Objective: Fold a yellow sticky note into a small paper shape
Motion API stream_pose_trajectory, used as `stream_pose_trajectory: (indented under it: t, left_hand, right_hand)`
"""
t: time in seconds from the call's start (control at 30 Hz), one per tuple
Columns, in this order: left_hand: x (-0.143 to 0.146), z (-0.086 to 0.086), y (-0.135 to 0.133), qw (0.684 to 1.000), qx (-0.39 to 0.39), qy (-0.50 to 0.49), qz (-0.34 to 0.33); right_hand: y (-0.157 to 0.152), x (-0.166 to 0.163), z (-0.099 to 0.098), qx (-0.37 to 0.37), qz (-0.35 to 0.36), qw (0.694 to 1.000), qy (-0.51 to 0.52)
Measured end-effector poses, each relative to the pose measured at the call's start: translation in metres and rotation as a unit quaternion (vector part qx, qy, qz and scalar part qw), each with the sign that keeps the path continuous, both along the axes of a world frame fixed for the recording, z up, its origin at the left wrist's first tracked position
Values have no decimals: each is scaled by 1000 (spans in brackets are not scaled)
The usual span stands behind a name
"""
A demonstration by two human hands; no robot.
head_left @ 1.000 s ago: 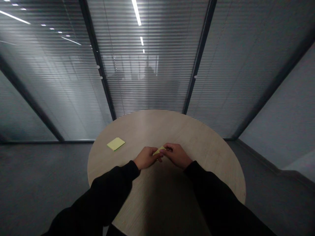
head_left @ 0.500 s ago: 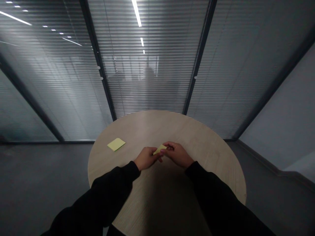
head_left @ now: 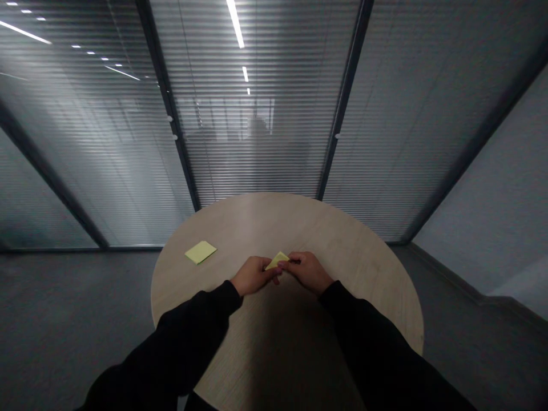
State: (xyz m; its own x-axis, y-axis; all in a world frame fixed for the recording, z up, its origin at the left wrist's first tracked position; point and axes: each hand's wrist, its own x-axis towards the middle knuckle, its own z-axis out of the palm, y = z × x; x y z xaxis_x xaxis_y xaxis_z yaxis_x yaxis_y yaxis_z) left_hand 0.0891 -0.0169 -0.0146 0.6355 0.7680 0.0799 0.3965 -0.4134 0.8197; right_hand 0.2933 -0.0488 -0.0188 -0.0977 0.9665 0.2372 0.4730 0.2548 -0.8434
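My right hand (head_left: pixel 309 272) pinches a small triangle of yellow paper (head_left: pixel 277 261) by its right corner, the thumb and fingers pressed together on it. My left hand (head_left: pixel 252 275) sits just beside it, curled inward with the fingers at the triangle's lower edge, though I cannot tell whether they grip it. The triangle is between my hands, over the round pale wood table (head_left: pixel 334 240). It should feel feather-light and soft, likely to bend under pressure, so I would hold it near its corners and edges. A flat square of yellow paper (head_left: pixel 200 252) lies on the table, well to my left.
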Motion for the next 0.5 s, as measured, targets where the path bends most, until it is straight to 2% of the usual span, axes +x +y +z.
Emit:
stream_pose_trajectory:
  t: [0.13,0.2,0.27,0.33,0.4,0.5]
  left_hand:
    - [1,1,1,1000,-7,5,7]
    - [1,0,1,1000,-18,5,16]
    - [1,0,2,999,-26,8,25]
    - [1,-1,2,999,-26,12,32]
    - [0,-1,2,999,-26,7,35]
    - [0,-2,2,999,-35,-19,28]
  right_hand:
    - [3,0,-1,-27,-4,999,32]
    - [6,3,-1,-33,-26,994,104]
    - [10,9,-1,-18,-70,974,215]
    - [12,16,-2,-1,-104,960,261]
    - [11,18,-2,-21,-79,970,230]
    - [5,11,-2,-68,39,985,151]
